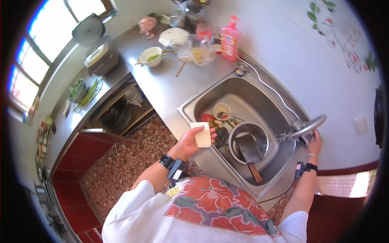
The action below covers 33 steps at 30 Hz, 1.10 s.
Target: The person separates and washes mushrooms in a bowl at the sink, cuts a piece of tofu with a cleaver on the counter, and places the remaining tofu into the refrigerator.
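On my left hand (pixel 189 141), palm up beside the sink's left edge, lies a pale cream rectangular block (pixel 203 135) that looks like tofu. The thumb rests on its edge. My right hand (pixel 314 144) is at the faucet (pixel 310 126), its fingers round the base by the lever and partly hidden. Water runs from the spout into the steel sink (pixel 204 99). In the basin, a cleaver (pixel 249 148) with a wooden handle lies across a metal pot (pixel 265 133). Near it are a small white cup (pixel 221 110), a dark scouring pad (pixel 221 137) and food scraps.
Behind the sink stands a pink bottle (pixel 229 40). Along the counter (pixel 162 85) are a white bowl (pixel 151 56) with green pieces, plastic bags (pixel 196 52), a rice cooker (pixel 100 56) with its lid up, and green vegetables (pixel 90 93). A red cabinet door (pixel 87 152) hangs ajar at left.
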Available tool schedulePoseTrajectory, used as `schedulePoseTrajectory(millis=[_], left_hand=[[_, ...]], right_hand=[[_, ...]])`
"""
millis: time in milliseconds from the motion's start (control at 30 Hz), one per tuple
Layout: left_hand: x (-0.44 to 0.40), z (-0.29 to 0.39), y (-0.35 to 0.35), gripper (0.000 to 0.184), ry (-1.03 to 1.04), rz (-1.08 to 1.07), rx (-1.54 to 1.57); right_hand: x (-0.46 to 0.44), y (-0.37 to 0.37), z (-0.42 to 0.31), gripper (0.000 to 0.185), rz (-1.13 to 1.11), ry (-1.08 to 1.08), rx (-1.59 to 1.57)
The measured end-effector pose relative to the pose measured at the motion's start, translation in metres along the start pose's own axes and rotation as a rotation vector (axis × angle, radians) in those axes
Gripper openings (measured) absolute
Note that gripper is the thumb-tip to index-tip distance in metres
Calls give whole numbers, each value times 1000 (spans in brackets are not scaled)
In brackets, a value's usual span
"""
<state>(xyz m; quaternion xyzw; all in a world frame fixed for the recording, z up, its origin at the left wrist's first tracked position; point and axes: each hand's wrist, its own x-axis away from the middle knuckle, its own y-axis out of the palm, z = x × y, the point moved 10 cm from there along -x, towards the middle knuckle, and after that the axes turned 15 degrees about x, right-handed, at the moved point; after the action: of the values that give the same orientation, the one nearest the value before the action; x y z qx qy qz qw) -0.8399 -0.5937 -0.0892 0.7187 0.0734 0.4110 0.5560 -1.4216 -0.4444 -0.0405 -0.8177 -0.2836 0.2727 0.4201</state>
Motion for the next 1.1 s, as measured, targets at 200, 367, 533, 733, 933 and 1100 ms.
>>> schedulePoseTrajectory(millis=[200,367,533,733,933,1100], left_hand=[[9,26,-9,37,10,-34,39],[38,95,-15,36,74,-127,139],[85,189,-20,37,237,-229,132],[151,276,-55,36,423,-213,147],[259,290,-126,30,704,-141,288],[410,221,-248,30,1093,-27,484]], right_hand=[[27,-30,-22,49,131,25,307],[130,-57,15,48,153,217,262],[211,-21,59,39,22,456,-173],[239,41,-113,33,-155,319,-311],[246,128,-357,27,-492,-152,-426],[321,218,-480,24,-861,-502,-526]])
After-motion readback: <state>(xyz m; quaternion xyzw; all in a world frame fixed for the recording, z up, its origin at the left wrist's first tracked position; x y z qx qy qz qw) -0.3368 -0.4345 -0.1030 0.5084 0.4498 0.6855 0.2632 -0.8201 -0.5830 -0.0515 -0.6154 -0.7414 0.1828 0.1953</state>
